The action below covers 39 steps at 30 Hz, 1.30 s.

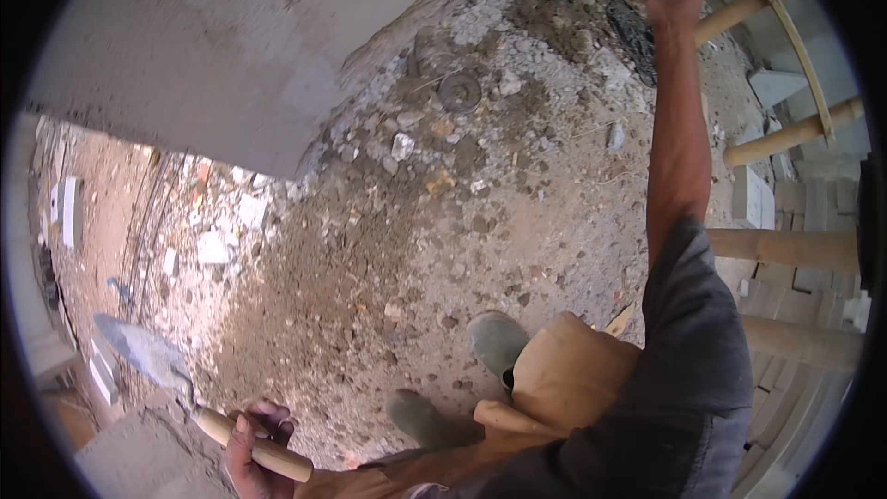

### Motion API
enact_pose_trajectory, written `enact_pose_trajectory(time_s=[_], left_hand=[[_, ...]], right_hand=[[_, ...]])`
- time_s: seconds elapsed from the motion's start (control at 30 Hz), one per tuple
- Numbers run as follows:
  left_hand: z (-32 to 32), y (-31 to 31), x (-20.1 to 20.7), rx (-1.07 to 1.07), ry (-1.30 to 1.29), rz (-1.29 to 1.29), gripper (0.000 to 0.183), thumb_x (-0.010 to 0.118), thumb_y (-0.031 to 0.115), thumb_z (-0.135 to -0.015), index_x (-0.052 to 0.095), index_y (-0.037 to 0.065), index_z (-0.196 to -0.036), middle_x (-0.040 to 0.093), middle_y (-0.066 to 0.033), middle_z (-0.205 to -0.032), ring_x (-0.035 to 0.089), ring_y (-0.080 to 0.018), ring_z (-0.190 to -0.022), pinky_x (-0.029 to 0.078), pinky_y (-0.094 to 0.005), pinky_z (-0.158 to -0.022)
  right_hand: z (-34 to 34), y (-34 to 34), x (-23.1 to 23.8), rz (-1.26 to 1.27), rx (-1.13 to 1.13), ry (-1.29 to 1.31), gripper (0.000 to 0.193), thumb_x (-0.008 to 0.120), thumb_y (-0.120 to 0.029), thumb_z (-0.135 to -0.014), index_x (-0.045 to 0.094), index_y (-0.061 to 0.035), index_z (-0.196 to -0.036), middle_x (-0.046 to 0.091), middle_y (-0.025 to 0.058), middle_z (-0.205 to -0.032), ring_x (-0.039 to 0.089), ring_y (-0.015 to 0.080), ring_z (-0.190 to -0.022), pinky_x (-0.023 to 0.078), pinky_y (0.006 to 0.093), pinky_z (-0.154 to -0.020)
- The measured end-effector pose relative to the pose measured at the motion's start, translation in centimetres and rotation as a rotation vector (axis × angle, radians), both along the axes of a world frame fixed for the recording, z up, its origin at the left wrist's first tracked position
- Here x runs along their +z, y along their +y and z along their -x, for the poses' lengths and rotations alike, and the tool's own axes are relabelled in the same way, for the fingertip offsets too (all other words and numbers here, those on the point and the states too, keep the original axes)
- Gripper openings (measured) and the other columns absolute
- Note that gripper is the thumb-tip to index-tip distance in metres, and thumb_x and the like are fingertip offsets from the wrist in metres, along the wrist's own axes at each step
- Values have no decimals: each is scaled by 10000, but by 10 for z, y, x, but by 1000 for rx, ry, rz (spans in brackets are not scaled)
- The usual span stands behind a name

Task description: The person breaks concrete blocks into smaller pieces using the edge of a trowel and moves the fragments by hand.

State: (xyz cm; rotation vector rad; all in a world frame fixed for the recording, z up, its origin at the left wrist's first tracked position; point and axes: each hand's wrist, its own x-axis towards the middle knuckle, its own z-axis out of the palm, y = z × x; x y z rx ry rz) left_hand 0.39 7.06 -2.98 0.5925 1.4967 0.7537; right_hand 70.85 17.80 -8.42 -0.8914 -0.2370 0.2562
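Observation:
At the lower left, my left hand is closed around the wooden handle of a trowel. The pointed metal blade extends away to the upper left, smeared with grey. My right arm stretches far out to the upper right. At its end, my right hand has its fingers apart beside a bamboo pole; I see nothing held in it. Whether the hand touches the bamboo cannot be made out.
A grey plastered wall rises at the upper left. Rubble and damp mortar crumbs cover the ground around my boots. Bamboo poles and stacked pale blocks stand along the right. A mortar-covered surface lies near the trowel.

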Motion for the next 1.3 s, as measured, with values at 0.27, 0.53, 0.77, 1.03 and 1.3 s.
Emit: enact_pose_trajectory(time_s=[0.27,0.53,0.77,1.03,1.3], left_hand=[[-8,-24,-11,-220,-16,-87,598,530,551,-885,509,39,-1193,534,-154,-1257,505,-299,-1173,386,-452,-981],[-52,19,-103,-839,198,-140,905,472,591,-888,46,66,-1489,189,-234,-1513,224,-377,-1388,249,-442,-1117],[17,29,-163,-926,346,-57,877,588,446,-898,47,113,-1502,222,-238,-1503,355,-371,-1328,361,-431,-1046],[228,16,-218,-482,961,-23,882,626,446,-867,154,15,-1474,255,-273,-1479,348,-375,-1333,325,-413,-1064],[300,-4,-231,-555,1152,42,879,634,444,-854,198,-27,-1454,312,-267,-1456,310,-359,-1359,271,-384,-1095]], right_hand=[[317,-42,-91,551,1447,-422,464,595,-306,-905,473,13,-1219,618,113,-1081,615,201,-979,520,323,-829],[517,-110,-125,328,1426,-867,707,672,-123,-759,303,90,-1323,574,213,-992,620,280,-819,550,341,-732],[305,-70,-123,1094,1119,-303,434,639,-253,-861,488,-35,-1204,580,62,-840,562,156,-658,512,243,-555],[-48,-76,-176,1721,-47,-971,512,641,-238,-784,548,-96,-1267,650,224,-1041,636,392,-944,494,472,-840],[0,-110,-193,1433,381,-1203,568,659,-237,-772,523,-142,-1316,648,211,-1070,633,355,-988,485,400,-870]])
